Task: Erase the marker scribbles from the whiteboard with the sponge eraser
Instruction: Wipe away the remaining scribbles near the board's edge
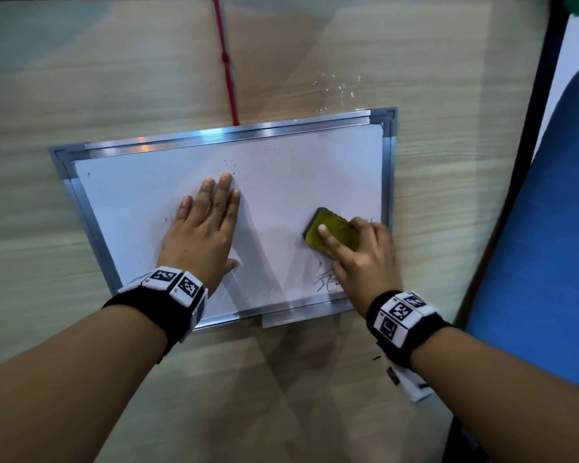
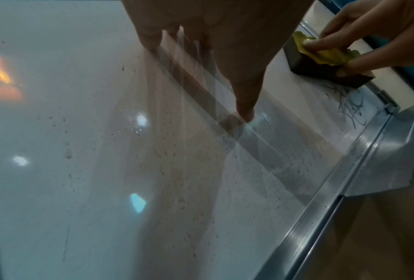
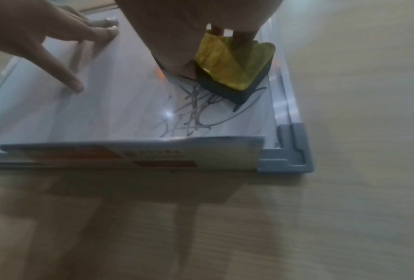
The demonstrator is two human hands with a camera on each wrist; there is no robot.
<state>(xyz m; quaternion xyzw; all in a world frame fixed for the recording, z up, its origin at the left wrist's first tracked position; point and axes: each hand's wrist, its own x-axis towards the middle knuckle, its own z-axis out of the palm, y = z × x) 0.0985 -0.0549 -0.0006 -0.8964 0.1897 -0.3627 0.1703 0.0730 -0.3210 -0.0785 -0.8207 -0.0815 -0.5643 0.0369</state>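
Sponge eraser (image 1: 331, 232) near whiteboard (image 1: 281, 182) right edge, beside scribbles (image 3: 193, 113)

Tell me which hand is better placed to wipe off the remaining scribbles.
The right hand. It already grips the sponge, which sits on the whiteboard touching the scribbles. The left hand lies flat farther left on the board, apparently steadying it.

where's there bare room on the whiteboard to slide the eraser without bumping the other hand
Free: the far strip between the left hand and the top frame, and the middle gap between that hand and the sponge eraser. Crowded: the near right corner, where the right hand grips the eraser beside the scribbles and the whiteboard frame.
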